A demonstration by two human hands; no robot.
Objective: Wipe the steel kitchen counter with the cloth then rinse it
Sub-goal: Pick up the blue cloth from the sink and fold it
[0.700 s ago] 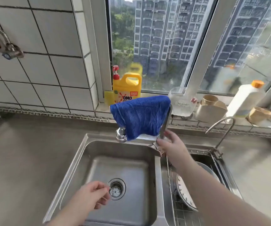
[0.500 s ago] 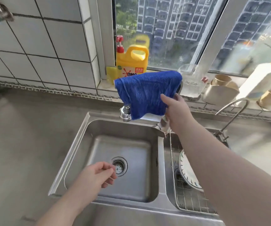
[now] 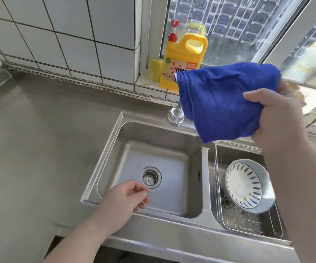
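Nearest, left hand (image 3: 126, 196) hovering over the front rim of the sink (image 3: 104, 156), fingers loosely curled, holding nothing, much as half a second ago. Just beyond its fingertips, the drain strainer (image 3: 150, 177) in a dry-looking basin.

Farther up and to the right, right hand (image 3: 278, 118) now closed on the blue cloth (image 3: 223, 99), thumb laid across the front and fingers tucked behind. Half a second ago only touching the cloth's right edge while it hung draped over the faucet; now gathered and tilted, apparently lifted off, with only the faucet nozzle (image 3: 175, 117) showing below its left corner. Probably the pick-up step just done, wiping of the tabletop (image 3: 39, 133) not yet begun, rinsing further off.

Cloth itself: deep blue, fuzzy terry-like weave, stitched hem along the left edge, hanging in soft folds, limp; wet or dry, cannot tell.

Below the right forearm, a striped bowl (image 3: 248, 185) tipped in a wire rack. Beyond the cloth, left of the right hand, a yellow detergent jug (image 3: 183, 59) on the window sill.
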